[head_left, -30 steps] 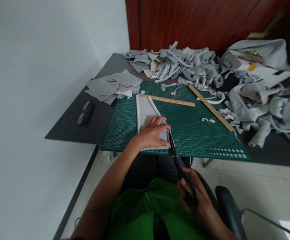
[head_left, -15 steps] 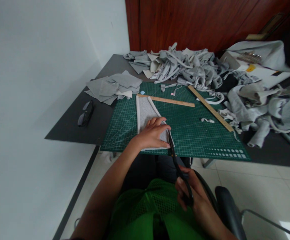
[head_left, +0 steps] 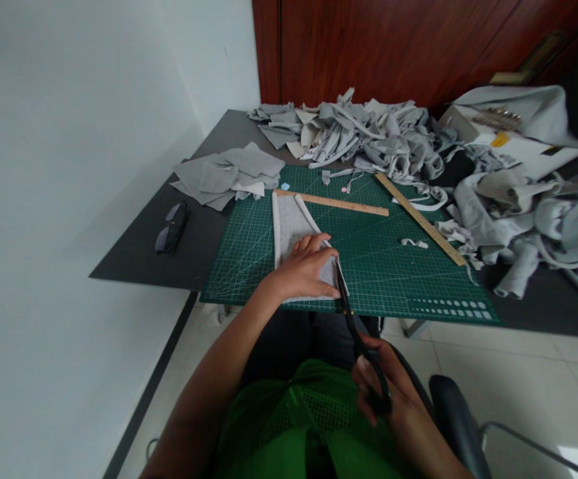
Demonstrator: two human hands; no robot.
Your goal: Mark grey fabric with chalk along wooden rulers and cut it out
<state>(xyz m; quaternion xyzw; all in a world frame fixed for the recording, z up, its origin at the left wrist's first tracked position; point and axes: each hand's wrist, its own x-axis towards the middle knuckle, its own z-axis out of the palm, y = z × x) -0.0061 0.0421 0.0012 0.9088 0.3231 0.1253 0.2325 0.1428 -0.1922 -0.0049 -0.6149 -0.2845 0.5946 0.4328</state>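
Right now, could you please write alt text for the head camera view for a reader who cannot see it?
A person's left hand presses a grey fabric piece flat on a green cutting mat while the right hand works black scissors along its right edge. Two wooden rulers, grey scraps and dark glasses lie around.

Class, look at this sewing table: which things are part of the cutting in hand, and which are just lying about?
In use:
left hand pressing the grey cloth
right hand holding the scissors
cutting mat

Lying about:
two wooden rulers
scrap heap
folded pieces
glasses
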